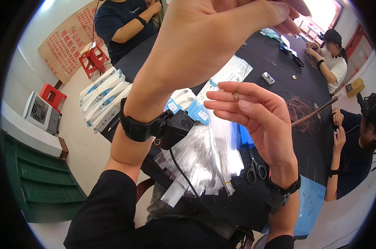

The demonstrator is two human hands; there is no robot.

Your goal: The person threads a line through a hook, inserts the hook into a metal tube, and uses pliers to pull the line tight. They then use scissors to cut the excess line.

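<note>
Raised high across the upper middle, my left hand [225,37] has its thumb and fingers drawn together near the top edge. What they hold, if anything, is too fine to make out. Lower and to the right is my right hand [260,112], palm facing left, with the thumb bent over the fingers. A small fishing hook [236,94] with thin line rests at those fingers, under the thumb. Below both hands, a fanned pile of clear plastic sleeves [200,153] covers the near table. Blue-and-white cards [200,114] lie just beyond it.
Black-handled scissors [255,169] and a blue box [246,136] lie near my right wrist. Beyond are a reddish line tangle [300,112] and a metal rod [316,111]. Packed sleeves [103,99] stand left on the dark table [275,93]. Three people sit or stand around it.
</note>
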